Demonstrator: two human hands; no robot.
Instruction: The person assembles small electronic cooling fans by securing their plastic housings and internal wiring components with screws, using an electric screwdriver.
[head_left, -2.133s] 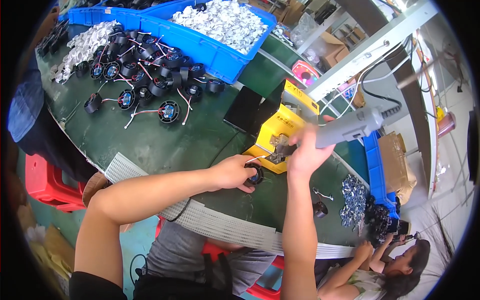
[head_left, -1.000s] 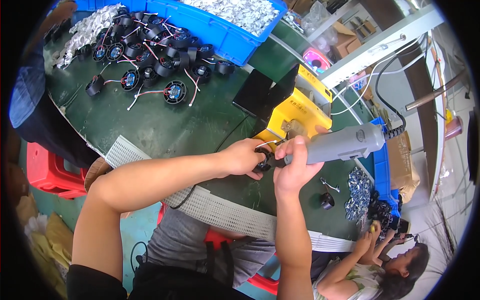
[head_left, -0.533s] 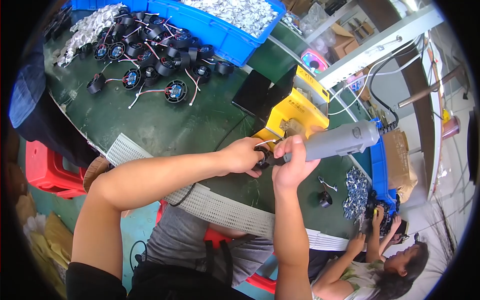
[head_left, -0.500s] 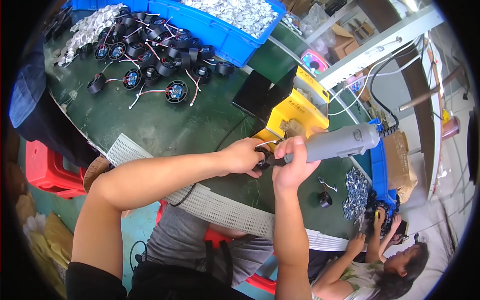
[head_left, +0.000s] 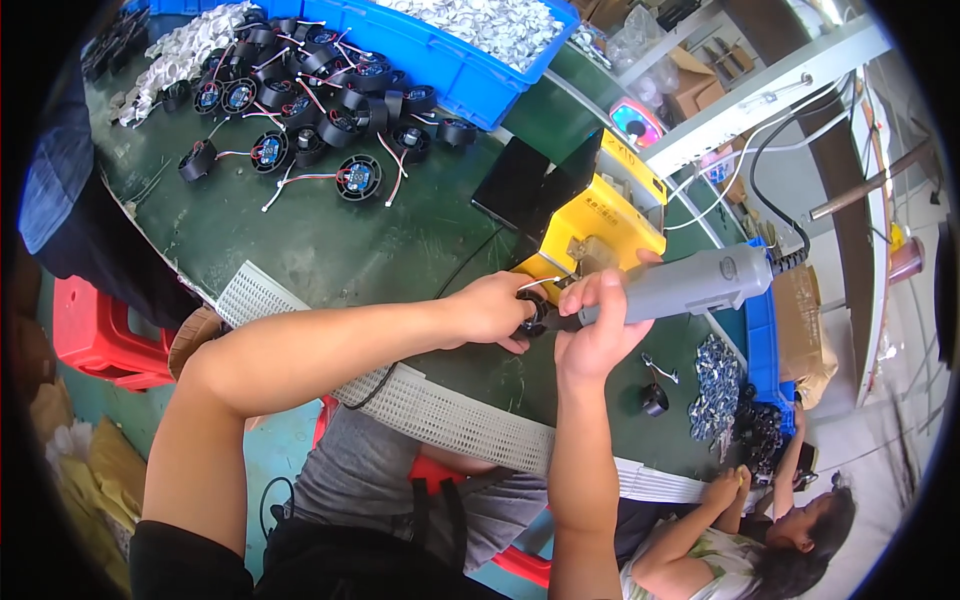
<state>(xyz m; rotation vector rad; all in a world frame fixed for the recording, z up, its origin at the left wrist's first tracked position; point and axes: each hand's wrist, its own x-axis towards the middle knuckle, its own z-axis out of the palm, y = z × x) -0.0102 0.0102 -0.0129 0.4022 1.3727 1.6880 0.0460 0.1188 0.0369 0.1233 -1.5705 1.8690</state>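
Observation:
My right hand (head_left: 598,325) is wrapped round the thick grey body of an electric screwdriver (head_left: 690,287). The tool lies almost level, its tip end pointing left and its dark cable leaving the far end. My left hand (head_left: 490,308) grips a small round black motor-like part (head_left: 533,314) with a white wire. The screwdriver's dark front end meets or nearly meets this part; the exact contact is hidden by my fingers. Just beyond my hands stands a yellow box-shaped machine (head_left: 596,222) with a metal fitting on its near face.
Similar black round parts with wires (head_left: 357,178) are heaped at the far left. Behind them is a blue bin (head_left: 450,60) of white pieces. One part (head_left: 654,400) and a pile of small blue pieces (head_left: 714,385) lie at right, near a co-worker (head_left: 700,550).
My right hand and the screwdriver have shifted slightly right; my left hand keeps its grip on the part. The co-worker's hands at the right have drawn back from the dark pile.

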